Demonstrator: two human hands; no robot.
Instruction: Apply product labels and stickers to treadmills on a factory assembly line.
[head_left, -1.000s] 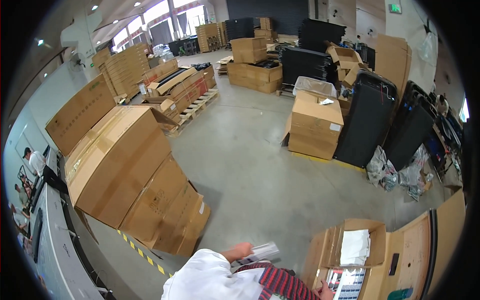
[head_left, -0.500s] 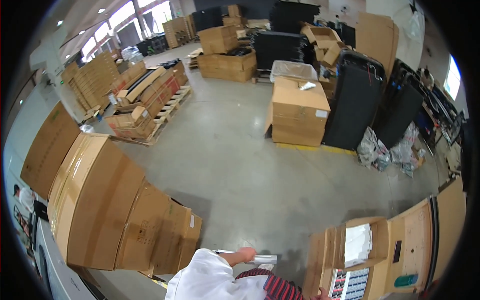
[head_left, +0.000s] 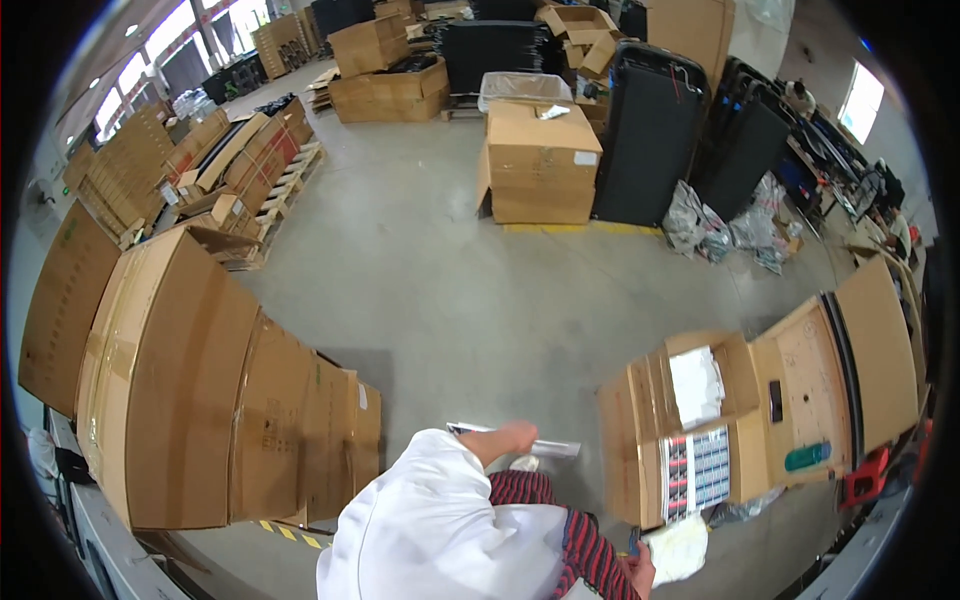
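Note:
My left hand [head_left: 517, 437] is closed round a long flat silver strip [head_left: 560, 449], held low in front of me above the floor; its far left end is partly behind my forearm. My right hand [head_left: 638, 575] is low at the right by my striped-clad knee, with fingers curled. Right against it lies a crumpled, soft-looking white piece [head_left: 680, 550]; whether the fingers grip it is unclear. Just beyond that hand is an open cardboard box [head_left: 745, 470] holding printed sheets [head_left: 695, 470] in rows. A smaller carton [head_left: 735, 355] with white papers [head_left: 697, 387] sits behind them.
Large taped cartons [head_left: 190, 380] stand close at my left. On the right, a wooden board [head_left: 815, 390] bears a green roll [head_left: 806, 457] and a dark flat object [head_left: 775, 400]. Ahead are a carton [head_left: 545, 165], tall black panels [head_left: 650, 135] and a loaded pallet [head_left: 290, 190].
My view has tipped down and turned right, so the surroundings sit higher and further left. More of my right hand shows, with the white piece beside it. The left hand still holds the strip.

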